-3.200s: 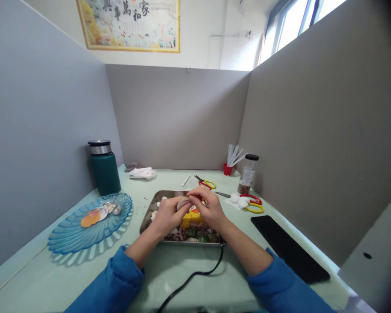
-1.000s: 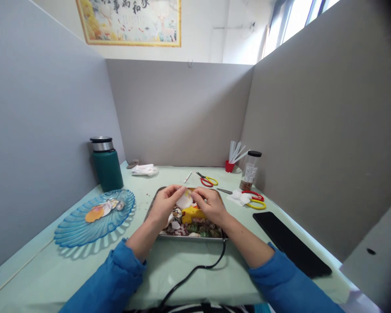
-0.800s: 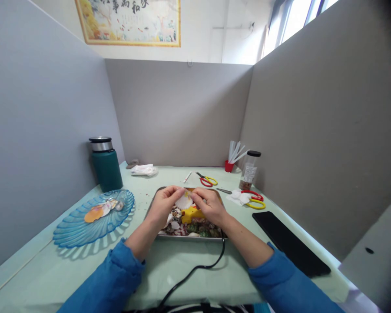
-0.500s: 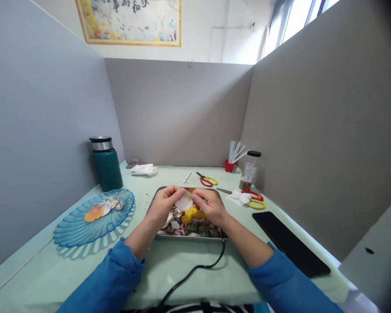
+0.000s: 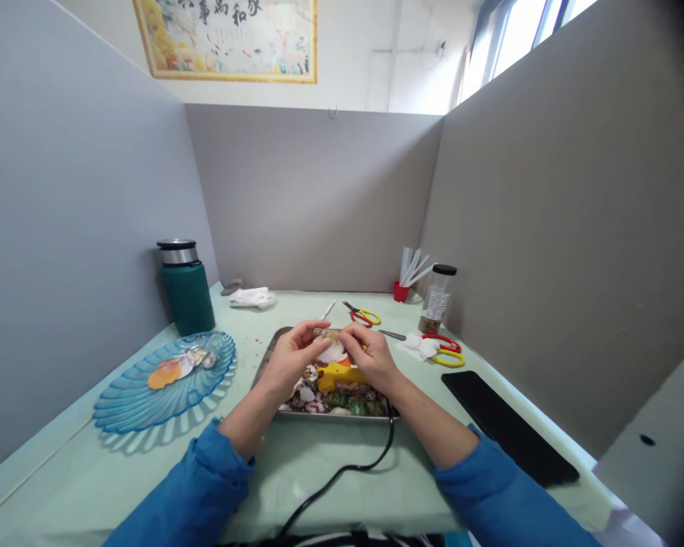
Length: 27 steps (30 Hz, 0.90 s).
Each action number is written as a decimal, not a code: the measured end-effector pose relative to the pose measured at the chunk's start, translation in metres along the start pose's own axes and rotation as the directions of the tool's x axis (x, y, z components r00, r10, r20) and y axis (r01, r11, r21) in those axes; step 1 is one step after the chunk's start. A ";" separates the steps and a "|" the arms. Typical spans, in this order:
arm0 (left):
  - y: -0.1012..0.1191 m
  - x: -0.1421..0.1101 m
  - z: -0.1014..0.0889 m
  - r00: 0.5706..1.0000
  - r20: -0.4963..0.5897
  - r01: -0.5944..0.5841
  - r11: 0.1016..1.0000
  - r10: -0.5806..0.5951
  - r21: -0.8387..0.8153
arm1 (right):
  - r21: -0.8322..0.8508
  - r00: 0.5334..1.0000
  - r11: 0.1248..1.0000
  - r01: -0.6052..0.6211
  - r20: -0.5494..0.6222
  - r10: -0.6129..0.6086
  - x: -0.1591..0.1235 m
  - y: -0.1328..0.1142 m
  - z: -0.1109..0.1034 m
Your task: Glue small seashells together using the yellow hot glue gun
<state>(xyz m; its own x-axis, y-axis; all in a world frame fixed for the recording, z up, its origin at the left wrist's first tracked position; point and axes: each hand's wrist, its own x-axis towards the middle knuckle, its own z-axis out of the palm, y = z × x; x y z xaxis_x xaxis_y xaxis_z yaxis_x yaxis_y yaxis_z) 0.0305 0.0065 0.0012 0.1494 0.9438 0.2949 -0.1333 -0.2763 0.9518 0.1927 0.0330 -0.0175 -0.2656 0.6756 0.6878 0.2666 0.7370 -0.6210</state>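
Above the metal tray (image 5: 269,357), my two hands meet at a pale fan-shaped shell (image 5: 331,351) with a yellowish patch near its top edge. My left hand (image 5: 292,357) has its thumb and fingertips at the shell's left side. My right hand (image 5: 372,355) pinches the edge on the right; its fingertips partly cover it. Below them a yellow glue gun (image 5: 337,375) lies on the tray's contents, and its black cord (image 5: 350,465) runs out over the front rim. Several small shells (image 5: 318,403), white, speckled and greenish, fill the front of the tray.
On the left stand a blue scalloped dish (image 5: 128,403) with shells and a green bottle (image 5: 188,298). Behind the tray lie scissors (image 5: 365,314); to its right are another pair of scissors (image 5: 450,357), white tissue (image 5: 417,346), a lidded jar (image 5: 436,300) and a black slab (image 5: 507,425).
My hands first work close together with the shell edge-on, then lower and turn its face toward me. Just now the left fingers have loosened slightly and the shell has shifted a little right.
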 end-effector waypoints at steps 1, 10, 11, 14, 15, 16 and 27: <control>0.000 0.000 0.000 1.000 -0.004 -0.016 1.000 0.016 0.003 | -0.011 1.000 1.000 0.012 -0.001 -0.012 0.000 0.000 0.000; -0.011 0.004 -0.005 0.979 -0.052 -0.189 0.972 0.198 0.140 | -0.066 0.986 0.990 0.127 -0.099 -0.133 0.002 -0.004 0.003; -0.012 0.004 -0.006 0.976 -0.047 -0.202 0.965 0.212 0.165 | -0.069 0.984 0.988 0.138 -0.105 -0.145 0.002 -0.005 0.003; -0.014 0.004 -0.007 0.964 -0.040 -0.244 0.935 0.263 0.256 | -0.091 0.975 0.980 0.176 -0.118 -0.186 0.002 -0.005 0.002; -0.014 0.004 -0.008 0.956 -0.043 -0.264 0.919 0.289 0.292 | -0.095 0.972 0.977 0.189 -0.124 -0.200 0.002 -0.005 0.002; -0.014 0.004 -0.008 0.947 -0.045 -0.287 0.899 0.319 0.331 | -0.097 0.968 0.974 0.203 -0.130 -0.214 0.002 -0.005 0.001; -0.007 -0.001 -0.010 0.808 0.090 -0.520 0.634 0.582 0.572 | -0.083 0.961 0.968 0.238 -0.127 -0.248 0.002 -0.003 0.001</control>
<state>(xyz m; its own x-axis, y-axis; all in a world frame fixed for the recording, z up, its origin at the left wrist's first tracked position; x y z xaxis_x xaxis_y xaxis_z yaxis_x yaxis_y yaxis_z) 0.0216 0.0096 -0.0068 0.1310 0.5855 0.8000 0.3982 -0.7701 0.4984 0.1902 0.0321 -0.0151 -0.2037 0.4642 0.8620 0.2714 0.8727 -0.4058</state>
